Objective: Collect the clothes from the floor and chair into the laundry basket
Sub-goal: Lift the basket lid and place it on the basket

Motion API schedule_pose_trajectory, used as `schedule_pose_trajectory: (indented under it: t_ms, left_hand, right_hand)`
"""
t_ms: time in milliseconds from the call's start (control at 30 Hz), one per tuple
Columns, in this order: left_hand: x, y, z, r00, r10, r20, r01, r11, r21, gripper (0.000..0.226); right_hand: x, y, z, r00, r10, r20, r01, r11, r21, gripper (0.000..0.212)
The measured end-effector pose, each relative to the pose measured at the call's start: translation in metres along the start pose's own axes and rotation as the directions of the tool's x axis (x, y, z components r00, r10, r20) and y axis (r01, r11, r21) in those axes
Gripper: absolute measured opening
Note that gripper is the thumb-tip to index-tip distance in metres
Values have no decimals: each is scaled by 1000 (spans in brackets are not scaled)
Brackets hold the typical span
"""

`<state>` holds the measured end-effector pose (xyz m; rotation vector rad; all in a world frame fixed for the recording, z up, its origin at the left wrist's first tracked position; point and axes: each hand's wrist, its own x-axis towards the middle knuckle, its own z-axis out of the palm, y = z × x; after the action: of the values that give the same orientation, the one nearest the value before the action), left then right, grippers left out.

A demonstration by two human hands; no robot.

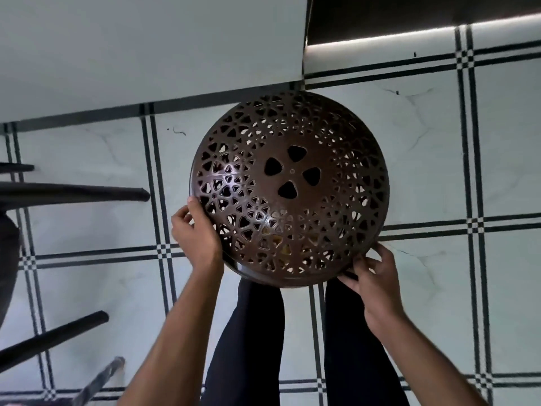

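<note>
A round dark brown laundry basket lid [289,187] with a pierced flower pattern and several triangular holes at its centre fills the middle of the view, seen from above. My left hand [195,232] grips its rim at the lower left. My right hand [370,271] grips the rim at the lower right. Through the lid's holes something yellowish shows faintly underneath. The basket body is hidden beneath the lid. No loose clothes are visible on the floor.
The floor [512,159] is white tile with black striped lines. Black chair legs [73,193] reach in from the left edge. A white wall [146,48] stands at the top, with a dark gap at the upper right. My dark-trousered legs [248,347] stand below the lid.
</note>
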<state>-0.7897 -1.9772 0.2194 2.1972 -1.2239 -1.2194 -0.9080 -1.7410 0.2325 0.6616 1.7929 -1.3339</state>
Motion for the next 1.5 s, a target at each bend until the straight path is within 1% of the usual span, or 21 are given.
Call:
schedule_pose_trajectory:
  t_ms: [67, 133, 167, 233, 333, 433, 533, 567, 600, 667, 833, 900, 967, 1067, 1200, 1267, 1333, 1367, 1433, 1467, 1500]
  left_hand:
    - [8, -11, -1, 994, -103, -39, 100, 993, -58, 43]
    - [16, -24, -5, 977, -211, -28, 208, 974, -85, 35]
    - [19, -28, -7, 971, -239, -12, 238, 968, -77, 33]
    - [24, -39, -13, 971, -240, 21, 240, 970, -47, 32]
    - [25, -52, -22, 968, -221, 118, 226, 974, -31, 30]
    - [28, -60, -30, 961, -239, 137, 241, 971, 6, 23]
    - [32, -64, -31, 955, -263, 138, 261, 965, 33, 27]
    - [34, -64, -30, 952, -270, 142, 268, 963, 35, 26]
    - [35, -66, -28, 949, -279, 144, 276, 960, 42, 24]
    - [37, -69, -25, 947, -285, 148, 280, 959, 55, 22]
    - [41, -77, -24, 944, -293, 150, 289, 956, 53, 26]
    - [43, -77, -24, 945, -292, 149, 285, 956, 66, 26]
    - [43, -73, -26, 946, -291, 144, 282, 956, 77, 25]
    - [37, -70, -26, 948, -283, 145, 279, 959, 47, 25]
    - [28, -66, -28, 936, -299, 184, 305, 952, -5, 14]
    - [25, -63, -31, 920, -331, 211, 343, 939, -26, 16]
    - [23, -58, -33, 915, -333, 226, 348, 937, -30, 19]
    - [23, -57, -33, 918, -321, 233, 335, 942, -22, 21]
    - [24, -49, -28, 924, -302, 235, 310, 951, 4, 21]
    - [26, -43, -26, 933, -285, 220, 288, 958, 18, 20]
    - [31, -36, -22, 942, -257, 215, 255, 966, 39, 16]
  right_hand:
    - [-2, 5, 4, 999, 43, 2, -43, 999, 18, 26]
    - [-5, 7, 7, 998, 63, 14, -64, 998, 10, 28]
    - [-6, 9, 9, 998, 64, 20, -64, 998, -4, 30]
    - [-10, 16, 12, 998, 64, 19, -63, 997, -39, 36]
    - [-16, 26, 17, 998, 57, 11, -56, 997, -61, 40]
    - [-22, 36, 19, 992, 127, 5, -127, 991, -44, 45]
    - [-21, 46, 15, 975, 223, -7, -223, 974, -28, 40]
    - [-21, 48, 13, 969, 248, -9, -248, 968, -38, 42]
    - [-19, 49, 10, 963, 269, -10, -269, 961, -69, 40]
    - [-16, 48, 6, 957, 290, -21, -290, 951, -110, 29]
    - [2, 29, 1, 976, 209, -64, -211, 977, -20, 30]
    - [14, 19, 0, 979, 193, -62, -194, 981, -18, 24]
    - [22, 13, 1, 979, 197, -60, -200, 979, -44, 19]
    - [30, 14, 2, 976, 207, -68, -215, 967, -139, 16]
    - [36, 17, 2, 976, 196, -93, -212, 953, -218, 21]
    - [37, 16, -1, 971, 216, -105, -234, 948, -214, 27]
    - [43, 10, -8, 959, 267, -89, -280, 938, -205, 38]
    - [47, 4, -15, 950, 306, -61, -312, 929, -199, 47]
    - [60, -10, -27, 912, 408, 42, -389, 892, -231, 64]
    - [66, -19, -32, 891, 444, 100, -401, 869, -289, 70]
    - [77, -30, -33, 883, 444, 150, -375, 862, -342, 74]
